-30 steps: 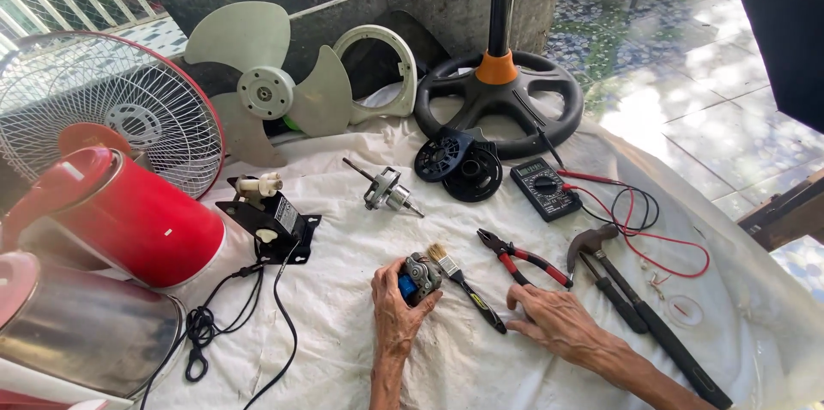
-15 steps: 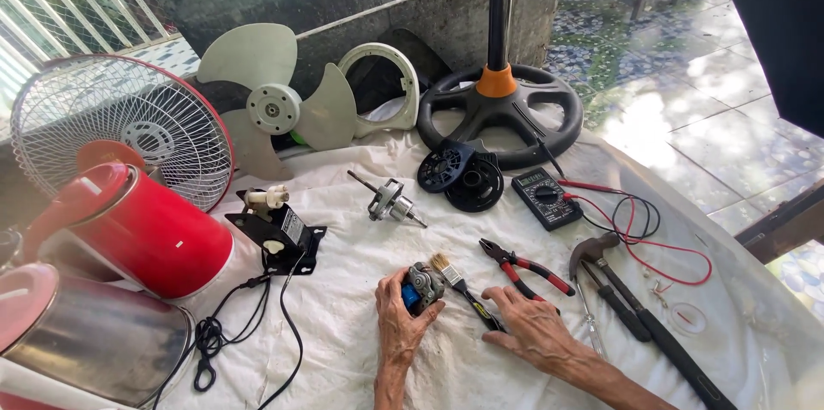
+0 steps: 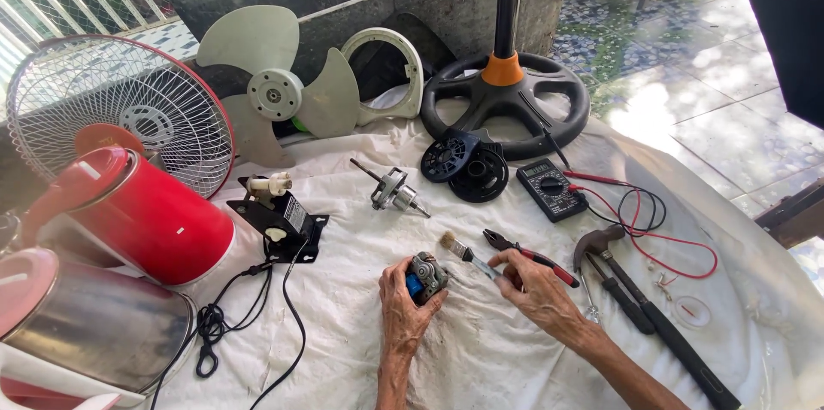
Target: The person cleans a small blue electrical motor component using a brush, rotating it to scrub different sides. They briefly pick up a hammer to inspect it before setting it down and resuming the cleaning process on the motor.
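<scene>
My left hand (image 3: pixel 403 303) grips a small grey motor part (image 3: pixel 426 275) with a blue patch, held just above the white cloth (image 3: pixel 481 350). My right hand (image 3: pixel 536 288) closes on the handle of a small paintbrush (image 3: pixel 463 252), whose bristles point up and left, close beside the motor part. Red-handled pliers (image 3: pixel 532 255) lie right behind that hand's fingers. A motor rotor on its shaft (image 3: pixel 392 189) rests farther back on the cloth.
A red kettle (image 3: pixel 142 217) and a steel kettle (image 3: pixel 94 337) stand at the left, beside a wire fan guard (image 3: pixel 116 114). Fan blades (image 3: pixel 275 88), a black stand base (image 3: pixel 506 101), a multimeter (image 3: pixel 549 188) with red leads, a hammer (image 3: pixel 644 307) and a black motor block (image 3: pixel 279 221) with cord surround the hands.
My right hand has lifted off the cloth and taken hold of the paintbrush. The left hand still holds the motor part. The view has shifted a little.
</scene>
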